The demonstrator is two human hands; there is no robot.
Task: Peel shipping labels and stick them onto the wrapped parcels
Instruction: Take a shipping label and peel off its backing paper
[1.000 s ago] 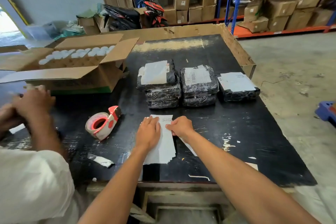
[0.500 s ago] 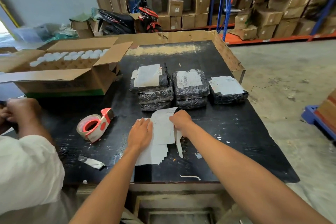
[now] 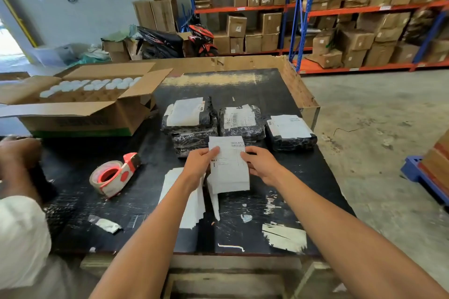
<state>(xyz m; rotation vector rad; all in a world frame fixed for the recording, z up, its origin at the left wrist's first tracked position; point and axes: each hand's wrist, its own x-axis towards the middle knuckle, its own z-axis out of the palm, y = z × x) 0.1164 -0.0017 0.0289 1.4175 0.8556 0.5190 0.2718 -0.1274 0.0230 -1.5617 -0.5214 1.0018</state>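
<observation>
I hold a white shipping label sheet [image 3: 229,165] lifted above the black table [image 3: 303,177]. My left hand [image 3: 198,162] pinches its left edge and my right hand [image 3: 261,162] grips its right edge. More label sheets [image 3: 187,204] lie fanned on the table under my left forearm. Just beyond my hands sit black wrapped parcels: a left stack [image 3: 189,116], a middle stack [image 3: 241,120] and a single right parcel [image 3: 290,132]. Each top parcel bears a white label.
A red and white tape dispenser [image 3: 114,175] lies left of my hands. An open cardboard box [image 3: 80,104] of white-capped items stands at the table's left. Another person's hand [image 3: 17,153] and white sleeve are at far left. Paper scraps [image 3: 284,236] lie near the front edge.
Both hands have raised one label sheet off the pile, which lay flat under them a second ago. The camera view has shifted slightly closer to the parcels.
</observation>
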